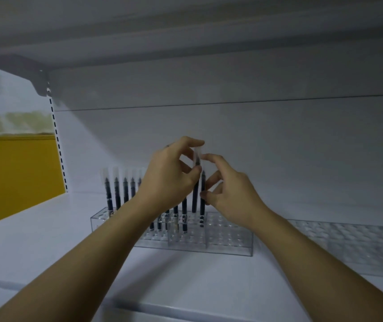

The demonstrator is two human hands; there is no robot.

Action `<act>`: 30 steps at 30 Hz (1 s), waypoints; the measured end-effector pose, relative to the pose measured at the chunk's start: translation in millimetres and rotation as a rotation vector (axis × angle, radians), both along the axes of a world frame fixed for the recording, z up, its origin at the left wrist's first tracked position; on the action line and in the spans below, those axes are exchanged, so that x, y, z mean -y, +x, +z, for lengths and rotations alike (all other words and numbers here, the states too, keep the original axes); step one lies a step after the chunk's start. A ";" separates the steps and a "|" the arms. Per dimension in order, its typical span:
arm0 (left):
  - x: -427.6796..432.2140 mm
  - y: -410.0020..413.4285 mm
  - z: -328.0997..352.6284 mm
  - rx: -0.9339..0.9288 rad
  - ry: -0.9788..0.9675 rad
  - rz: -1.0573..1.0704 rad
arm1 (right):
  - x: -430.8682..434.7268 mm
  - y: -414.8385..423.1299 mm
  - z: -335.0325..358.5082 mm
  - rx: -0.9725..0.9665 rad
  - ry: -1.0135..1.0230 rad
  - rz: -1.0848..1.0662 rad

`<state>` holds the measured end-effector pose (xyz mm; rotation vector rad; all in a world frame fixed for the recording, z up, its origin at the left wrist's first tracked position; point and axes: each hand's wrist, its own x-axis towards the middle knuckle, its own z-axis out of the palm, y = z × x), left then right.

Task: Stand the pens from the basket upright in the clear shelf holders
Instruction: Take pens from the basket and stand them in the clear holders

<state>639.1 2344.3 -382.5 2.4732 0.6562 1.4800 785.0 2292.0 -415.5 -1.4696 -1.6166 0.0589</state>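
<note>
Left hand (172, 175) pinches a dark pen (194, 201). Right hand (230, 196) pinches a second pen (202, 211), its tip in the clear holder (230, 244). About ten standing pens (117, 194), print blurred. Another holder (353, 247) at 3 o'clock.

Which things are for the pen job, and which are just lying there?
For the job:
- left hand holding the raised pen
- right hand pinching the lower pen
- standing pens
- clear holder
- second holder, with no pens showing

Just there:
- yellow board
- slotted post
- shelf
</note>
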 end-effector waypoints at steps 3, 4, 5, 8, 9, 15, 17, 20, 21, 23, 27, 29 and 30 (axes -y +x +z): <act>-3.0 0.4 -10.2 -0.093 -0.013 0.049 | -1.1 -1.1 -3.8 0.036 0.003 -0.015; -3.8 1.1 -14.3 -0.129 0.029 0.088 | -1.5 -0.9 -5.1 0.046 0.000 -0.013; -4.2 1.6 -18.3 -0.155 0.109 0.148 | -1.7 -1.0 -6.5 0.050 -0.004 -0.005; -8.7 0.4 -25.1 -0.212 0.401 0.387 | -0.9 -1.0 -7.9 0.045 0.002 0.002; -9.2 -0.4 -24.2 -0.229 0.437 0.446 | -0.3 -0.8 -7.4 0.041 0.007 -0.006; -13.0 -2.9 -19.5 -0.362 0.370 0.491 | 1.7 -0.6 -10.6 0.029 0.014 -0.030; -12.6 -3.1 -20.9 -0.337 0.365 0.456 | 3.3 -1.0 -10.8 0.017 0.021 -0.029; -13.5 -5.4 -21.3 -0.330 0.362 0.429 | 5.0 -1.6 -10.2 0.016 0.029 -0.034; -13.7 -6.2 -20.7 -0.342 0.356 0.428 | 5.4 -1.8 -10.3 0.023 0.029 -0.034; -13.6 -7.4 -19.5 -0.375 0.340 0.420 | 6.1 -1.9 -10.3 0.034 0.026 -0.036; -10.7 -11.0 -22.3 -0.424 0.352 0.403 | 9.2 -0.9 -9.1 0.043 0.027 -0.051; -8.2 -13.8 -23.9 -0.427 0.362 0.405 | 11.4 -0.8 -9.3 0.043 0.015 -0.047; -6.6 -15.4 -23.9 -0.424 0.363 0.405 | 12.8 -0.7 -9.3 0.044 0.009 -0.045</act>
